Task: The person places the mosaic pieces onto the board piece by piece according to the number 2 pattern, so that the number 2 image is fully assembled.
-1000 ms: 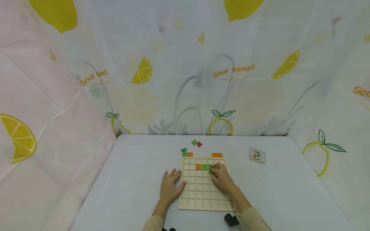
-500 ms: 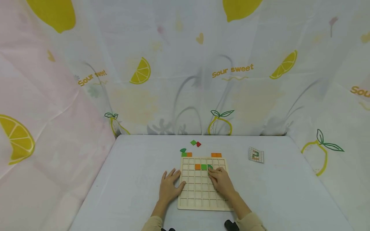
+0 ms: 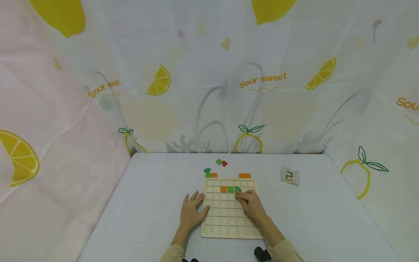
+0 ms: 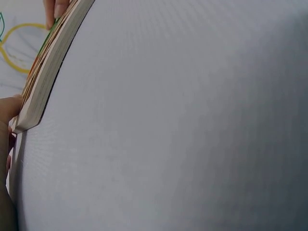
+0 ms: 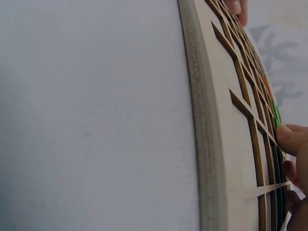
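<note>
A wooden grid board [image 3: 226,221] lies flat on the white table. In its second row sit an orange square tile [image 3: 224,189], a green square tile [image 3: 230,189] and a dark green rounded tile [image 3: 238,189]. My right hand [image 3: 252,205] holds a green tile [image 3: 236,197] with bent fingers at the cell just below the rounded one, largely covering it. At the board's left edge my left hand [image 3: 192,214] rests with spread fingers, its thumb over the rim. The left wrist view shows that thumb [image 4: 10,109] against the board's side.
Behind the board lie a green square [image 3: 208,175], an orange square [image 3: 214,175], a dark green rounded piece [image 3: 207,170], a green diamond [image 3: 219,161], a red piece [image 3: 224,163] and orange tiles [image 3: 244,175]. A patterned card [image 3: 290,176] lies at the back right.
My right hand has drawn slightly down and settled at the cell below the rounded tile, uncovering more of that tile. The left hand keeps its place on the board's edge.
</note>
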Demonstrator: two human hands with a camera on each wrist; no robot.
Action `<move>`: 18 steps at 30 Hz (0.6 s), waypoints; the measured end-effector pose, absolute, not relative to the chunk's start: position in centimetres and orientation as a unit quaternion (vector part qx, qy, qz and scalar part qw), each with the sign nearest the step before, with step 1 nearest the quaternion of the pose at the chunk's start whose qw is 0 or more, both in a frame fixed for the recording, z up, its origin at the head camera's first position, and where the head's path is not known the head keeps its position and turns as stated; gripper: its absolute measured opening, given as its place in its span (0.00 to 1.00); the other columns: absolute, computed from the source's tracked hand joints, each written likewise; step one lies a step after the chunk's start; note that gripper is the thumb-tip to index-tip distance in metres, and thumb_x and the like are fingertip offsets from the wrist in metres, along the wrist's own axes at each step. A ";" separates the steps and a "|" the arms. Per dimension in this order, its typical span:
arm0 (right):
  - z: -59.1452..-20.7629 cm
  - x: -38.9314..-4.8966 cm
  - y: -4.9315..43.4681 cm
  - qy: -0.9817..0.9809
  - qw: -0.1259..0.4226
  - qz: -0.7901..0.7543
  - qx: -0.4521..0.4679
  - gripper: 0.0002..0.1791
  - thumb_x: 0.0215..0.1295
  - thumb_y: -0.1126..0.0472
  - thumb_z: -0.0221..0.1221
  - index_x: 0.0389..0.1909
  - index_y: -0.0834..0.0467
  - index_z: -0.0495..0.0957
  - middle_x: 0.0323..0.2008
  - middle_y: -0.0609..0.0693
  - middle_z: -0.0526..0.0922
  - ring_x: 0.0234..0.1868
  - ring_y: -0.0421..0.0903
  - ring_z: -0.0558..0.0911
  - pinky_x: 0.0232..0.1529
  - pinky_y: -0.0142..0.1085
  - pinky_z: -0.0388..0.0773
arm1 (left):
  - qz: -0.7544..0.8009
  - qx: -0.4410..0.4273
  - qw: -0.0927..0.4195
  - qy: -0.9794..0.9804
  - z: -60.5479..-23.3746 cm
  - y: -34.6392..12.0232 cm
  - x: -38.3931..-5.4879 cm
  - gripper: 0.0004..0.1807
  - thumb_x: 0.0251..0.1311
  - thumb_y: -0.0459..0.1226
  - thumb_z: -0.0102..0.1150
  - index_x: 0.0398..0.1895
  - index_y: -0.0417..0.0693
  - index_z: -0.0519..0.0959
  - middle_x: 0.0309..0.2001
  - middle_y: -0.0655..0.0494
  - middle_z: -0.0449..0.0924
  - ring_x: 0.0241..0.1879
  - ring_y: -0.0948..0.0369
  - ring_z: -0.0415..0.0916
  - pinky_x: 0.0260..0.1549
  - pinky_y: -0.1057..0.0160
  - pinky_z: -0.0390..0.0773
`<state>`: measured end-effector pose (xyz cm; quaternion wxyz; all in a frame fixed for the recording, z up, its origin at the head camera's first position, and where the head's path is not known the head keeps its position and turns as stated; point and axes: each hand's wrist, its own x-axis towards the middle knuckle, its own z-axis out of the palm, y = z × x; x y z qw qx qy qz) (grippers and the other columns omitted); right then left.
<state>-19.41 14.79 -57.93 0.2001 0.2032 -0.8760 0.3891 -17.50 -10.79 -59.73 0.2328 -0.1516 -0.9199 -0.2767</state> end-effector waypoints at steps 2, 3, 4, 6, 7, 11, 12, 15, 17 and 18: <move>-57.7 -19.5 14.9 -0.880 0.182 0.404 0.173 0.07 0.47 0.72 0.67 0.30 0.65 0.85 0.35 0.53 0.86 0.33 0.46 0.76 0.31 0.32 0.77 | -0.278 -0.151 0.232 -0.920 -59.7 -10.7 -17.5 0.25 0.47 0.45 0.66 0.47 0.39 0.81 0.48 0.48 0.82 0.55 0.48 0.75 0.60 0.40 0.62; -57.6 -19.6 15.0 -0.882 0.172 0.409 0.157 0.06 0.47 0.71 0.68 0.29 0.64 0.85 0.35 0.52 0.86 0.33 0.46 0.77 0.33 0.33 0.77 | -0.277 -0.151 0.231 -0.920 -59.7 -10.7 -17.5 0.25 0.47 0.45 0.66 0.47 0.40 0.81 0.48 0.48 0.82 0.55 0.48 0.75 0.60 0.40 0.62; -57.5 -19.6 15.0 -0.885 0.165 0.411 0.145 0.05 0.46 0.70 0.68 0.28 0.64 0.85 0.35 0.52 0.87 0.33 0.46 0.77 0.34 0.34 0.77 | -0.277 -0.150 0.231 -0.921 -59.6 -10.7 -17.5 0.25 0.47 0.45 0.66 0.47 0.40 0.81 0.48 0.48 0.82 0.55 0.48 0.75 0.60 0.40 0.62; -57.3 -19.6 15.0 -0.890 0.157 0.404 0.140 0.04 0.47 0.68 0.69 0.26 0.64 0.85 0.37 0.52 0.87 0.33 0.47 0.77 0.35 0.35 0.76 | -0.277 -0.149 0.230 -0.921 -59.6 -10.7 -17.5 0.25 0.47 0.45 0.66 0.47 0.40 0.81 0.48 0.48 0.82 0.55 0.48 0.75 0.60 0.40 0.62; -57.2 -19.6 14.9 -0.894 0.152 0.396 0.143 0.04 0.48 0.67 0.68 0.26 0.63 0.85 0.38 0.53 0.86 0.34 0.47 0.77 0.36 0.36 0.76 | -0.277 -0.149 0.230 -0.921 -59.6 -10.7 -17.5 0.25 0.47 0.45 0.66 0.47 0.40 0.81 0.48 0.48 0.82 0.55 0.48 0.75 0.60 0.40 0.62; -57.3 -19.3 14.6 -0.909 0.164 0.342 0.173 0.04 0.50 0.65 0.68 0.26 0.62 0.85 0.42 0.56 0.85 0.36 0.49 0.76 0.37 0.40 0.75 | -0.280 -0.150 0.227 -0.921 -59.5 -10.6 -17.5 0.25 0.47 0.45 0.66 0.47 0.39 0.81 0.48 0.48 0.82 0.55 0.48 0.75 0.60 0.40 0.62; -57.4 -19.3 14.5 -0.910 0.174 0.330 0.180 0.04 0.50 0.64 0.68 0.25 0.62 0.85 0.43 0.57 0.84 0.37 0.50 0.76 0.38 0.42 0.75 | -0.280 -0.150 0.227 -0.921 -59.6 -10.6 -17.5 0.25 0.47 0.45 0.66 0.47 0.39 0.81 0.48 0.48 0.82 0.55 0.48 0.75 0.60 0.40 0.62; -57.5 -19.7 14.0 -0.910 0.207 0.302 0.193 0.05 0.49 0.63 0.68 0.24 0.61 0.85 0.41 0.59 0.83 0.38 0.53 0.76 0.37 0.48 0.75 | -0.281 -0.148 0.223 -0.922 -59.6 -10.7 -17.5 0.25 0.47 0.45 0.66 0.48 0.40 0.81 0.49 0.48 0.82 0.55 0.48 0.75 0.61 0.41 0.61; -57.2 -20.4 13.5 -0.908 0.215 0.302 0.195 0.05 0.51 0.63 0.67 0.26 0.61 0.85 0.39 0.58 0.82 0.39 0.55 0.76 0.37 0.51 0.74 | -0.279 -0.146 0.221 -0.923 -59.7 -10.7 -17.5 0.25 0.47 0.45 0.66 0.48 0.40 0.81 0.49 0.49 0.82 0.55 0.49 0.75 0.61 0.41 0.61; -57.0 -20.9 13.1 -0.906 0.216 0.306 0.198 0.05 0.52 0.63 0.66 0.28 0.62 0.85 0.39 0.58 0.82 0.38 0.55 0.77 0.38 0.52 0.75 | -0.277 -0.145 0.221 -0.924 -59.7 -10.7 -17.6 0.25 0.47 0.45 0.66 0.48 0.40 0.81 0.49 0.49 0.82 0.55 0.49 0.75 0.61 0.41 0.61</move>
